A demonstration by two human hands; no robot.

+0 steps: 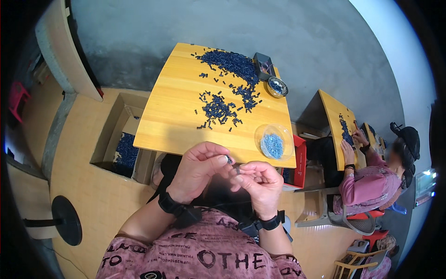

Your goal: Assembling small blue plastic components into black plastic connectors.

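Note:
Just off the table's near edge my two hands meet, fingertips almost touching. My left hand point(199, 172) pinches a small dark cylindrical part point(228, 159) between thumb and forefinger. In my right hand point(261, 188), thumb and fingers close on another small dark piece point(238, 170), partly hidden by the fingers. Beyond them, on the yellow wooden table point(167, 107), lies a loose heap of small dark blue parts point(218, 110). To the right of that heap stands a clear round tub point(272, 143) of tiny light blue pieces.
A larger dark heap point(230, 63) covers the table's far side, beside a dark box point(264, 66) and a metal bowl point(277, 87). Cardboard box point(100, 144) is on the floor at left; red box point(301, 160) at right. A person point(371, 186) works at another table point(332, 116).

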